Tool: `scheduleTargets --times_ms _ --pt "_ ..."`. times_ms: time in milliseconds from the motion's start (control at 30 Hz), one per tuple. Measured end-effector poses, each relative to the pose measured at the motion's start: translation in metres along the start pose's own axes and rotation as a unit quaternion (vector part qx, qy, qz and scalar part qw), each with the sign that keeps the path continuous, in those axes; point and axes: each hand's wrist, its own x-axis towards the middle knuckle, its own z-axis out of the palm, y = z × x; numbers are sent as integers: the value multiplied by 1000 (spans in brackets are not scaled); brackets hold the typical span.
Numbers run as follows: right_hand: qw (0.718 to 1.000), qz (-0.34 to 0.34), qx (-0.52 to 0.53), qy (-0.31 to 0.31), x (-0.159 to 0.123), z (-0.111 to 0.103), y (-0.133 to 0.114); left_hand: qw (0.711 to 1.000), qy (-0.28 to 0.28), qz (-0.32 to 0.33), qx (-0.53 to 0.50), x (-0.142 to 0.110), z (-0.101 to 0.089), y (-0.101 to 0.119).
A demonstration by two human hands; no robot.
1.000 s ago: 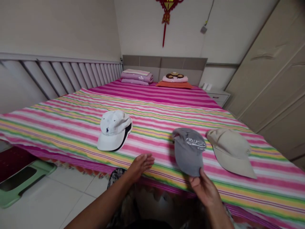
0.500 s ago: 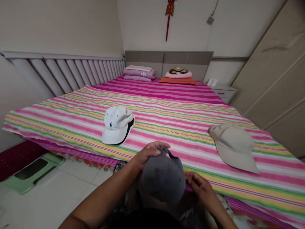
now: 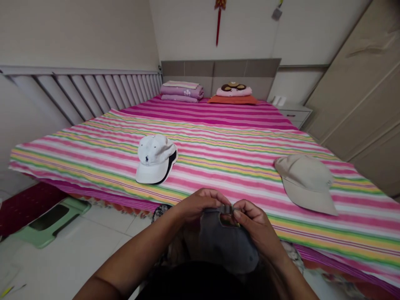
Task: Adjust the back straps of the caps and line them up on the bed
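The wide bed is covered near its front edge by a pink, white, yellow and green striped cloth (image 3: 218, 166), on which a beige fabric cap (image 3: 308, 179) is placed at the right and a white fabric cap (image 3: 153, 156) at the left. A dark grey fabric baseball cap (image 3: 225, 246) is held between them, low at the near edge of the bed, above the wearer's lap. Its rounded crown is turned toward the near side and looks soft and slightly creased; its brim cannot be made out. The left hand (image 3: 200, 204) and right hand (image 3: 254, 221) are brought together at its rear opening, where the narrow grey strap (image 3: 226, 209) is pinched by the fingertips of both. The step in hand is judged to be handling or adjusting of this strap. For the next move, both ends seem to need to be kept steady and aligned; whether the strap is fastened cannot be told
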Motion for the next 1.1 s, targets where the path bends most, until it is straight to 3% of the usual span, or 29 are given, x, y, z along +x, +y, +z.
scheduleTargets --times_ms 67,133,233,300,433,567,767,867,1000,1100 --pt "995 -46 -81 19 1 -2 -1 999 27 -31 1 2 2 0" --pt "967 -125 -216 51 2 -4 -1 998 39 -39 -6 4 3 -1" --pt "874 -268 -390 110 1 -3 -3 998 59 -27 -24 4 4 -3" --pt "817 -336 -455 109 -1 -1 -5 997 72 -21 -32 3 4 -4" --pt "763 -372 -524 70 -4 6 -9 997 71 -3 -20 1 4 -3" --pt "723 -400 -558 74 -3 7 -11 997 70 9 -21 -2 4 0" --pt "632 -438 -635 77 -2 5 -9 996 77 -6 -37 -4 1 -5" --pt "633 -423 -642 93 -2 7 -9 997 71 7 -41 -4 2 -11" --pt "692 -369 -609 121 -1 8 -8 996 72 23 -41 -2 7 -16" --pt "748 -331 -565 108 1 5 -8 995 87 21 -46 0 8 -19"
